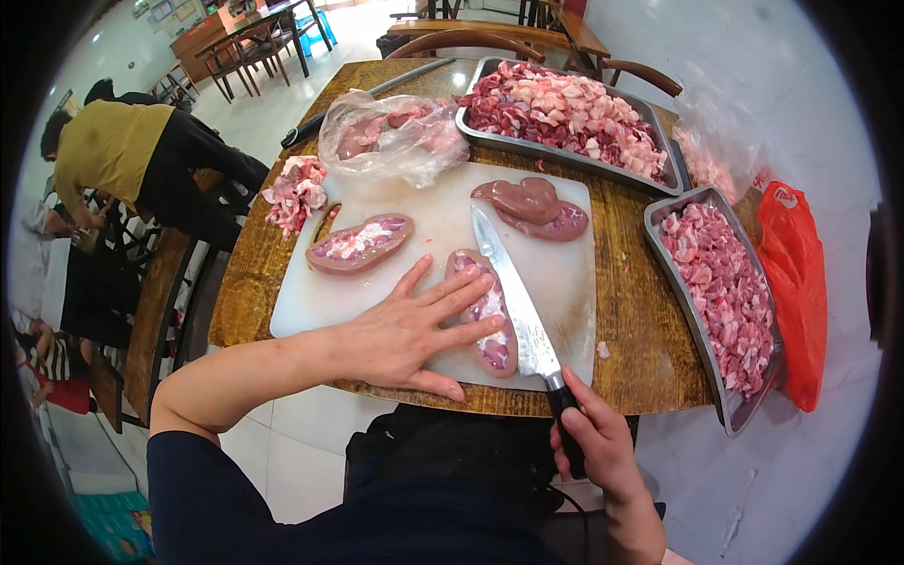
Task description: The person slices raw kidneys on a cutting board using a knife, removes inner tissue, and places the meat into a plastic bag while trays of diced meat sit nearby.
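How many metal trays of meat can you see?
2: the far tray, beyond the white cutting board; the right-hand tray, beside the red bag. No others show.

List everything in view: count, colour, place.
Knife: one, silver and black, right hand
Kidney pieces: four, brownish, on board
Cutting board: one, white, on table
Work table: one, brown, under board
Trays: two, silver, far and right
Diced meat: two heaps, red and pink, in trays
Meat pile: one, pink, left of board
Bags: three, two clear, one red, far and right
Rod: one, grey, table's far left
Chairs and tables: several, brown, background
Other people: several, one in yellow, left background
Left hand: one, bare, on kidney piece
Right hand: one, bare, on knife
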Motion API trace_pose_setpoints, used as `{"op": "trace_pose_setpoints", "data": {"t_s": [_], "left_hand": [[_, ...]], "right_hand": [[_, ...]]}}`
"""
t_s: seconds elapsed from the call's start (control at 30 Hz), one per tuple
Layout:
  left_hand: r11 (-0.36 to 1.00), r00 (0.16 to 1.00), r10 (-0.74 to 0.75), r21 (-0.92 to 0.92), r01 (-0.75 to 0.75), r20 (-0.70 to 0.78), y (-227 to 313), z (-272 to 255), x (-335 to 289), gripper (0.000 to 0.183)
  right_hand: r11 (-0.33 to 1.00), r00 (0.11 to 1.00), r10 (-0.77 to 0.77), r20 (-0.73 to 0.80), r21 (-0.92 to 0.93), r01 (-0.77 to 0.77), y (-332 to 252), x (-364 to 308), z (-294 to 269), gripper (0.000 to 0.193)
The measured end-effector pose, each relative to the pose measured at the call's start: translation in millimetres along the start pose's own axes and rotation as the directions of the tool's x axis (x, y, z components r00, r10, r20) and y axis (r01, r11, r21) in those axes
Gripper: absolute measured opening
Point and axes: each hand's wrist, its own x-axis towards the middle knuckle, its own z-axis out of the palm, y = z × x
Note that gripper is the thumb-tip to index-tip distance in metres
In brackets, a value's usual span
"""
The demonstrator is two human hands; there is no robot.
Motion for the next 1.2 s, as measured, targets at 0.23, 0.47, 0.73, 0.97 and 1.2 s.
{"op": "trace_pose_setpoints", "data": {"t_s": [0.23, 0.47, 0.73, 0.97, 1.2], "left_hand": [[1.0, 1.0, 0.023, -0.008, -0.023, -0.001, -2.1, 0.2, -2.3, 0.092], [0.999, 1.0, 0.006, -0.035, -0.007, -0.009, -2.7, 0.2, -1.5, 0.094], [1.0, 1.0, 0.027, 0.002, -0.027, 0.011, -3.7, 0.0, -5.2, 0.093], [0.999, 1.0, 0.02, -0.046, -0.021, -0.013, -5.3, -0.4, -5.2, 0.096], [1.0, 1.0, 0.017, 0.019, -0.017, 0.023, -6.0, -3.6, -10.2, 0.095]], "right_hand": [[0.991, 0.993, 0.115, -0.011, 0.064, -0.114, 29.3, -37.4, -14.6, 0.055], [0.996, 0.997, 0.078, -0.03, -0.05, -0.079, -6.4, -1.8, 12.4, 0.053], [0.98, 0.993, 0.11, -0.039, -0.162, -0.115, 11.9, -36.1, 6.2, 0.053], [0.99, 0.993, 0.111, -0.037, -0.087, -0.114, -3.9, -9.3, 20.1, 0.053], [0.989, 0.992, 0.129, -0.002, -0.075, -0.129, -1.4, -7.4, 25.4, 0.054]]}}
